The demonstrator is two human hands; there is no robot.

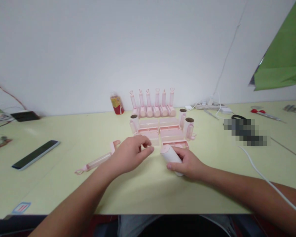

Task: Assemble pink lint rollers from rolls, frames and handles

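My right hand (188, 164) is wrapped round a white lint roller roll (174, 158), tilted, with its pale pink end facing up and left. My left hand (133, 151) hovers to the left of the roll, its thumb apart from its curled fingers and nothing visible in it. Partly hidden behind my left wrist lies a pink lint roller handle (98, 161) with a heart-shaped loop at its end. Just beyond my hands are pink plastic cases (171, 133) in two columns. White rolls with brown cardboard cores (189, 124) stand upright beside them.
Several pink lint rollers (157, 110) stand in a row near the wall. A red and yellow packet (117, 104) is to their left. At the far left lies a phone (36, 154). A power strip (209, 106), a white cable (259, 169) and red-handled scissors (266, 114) are on the right.
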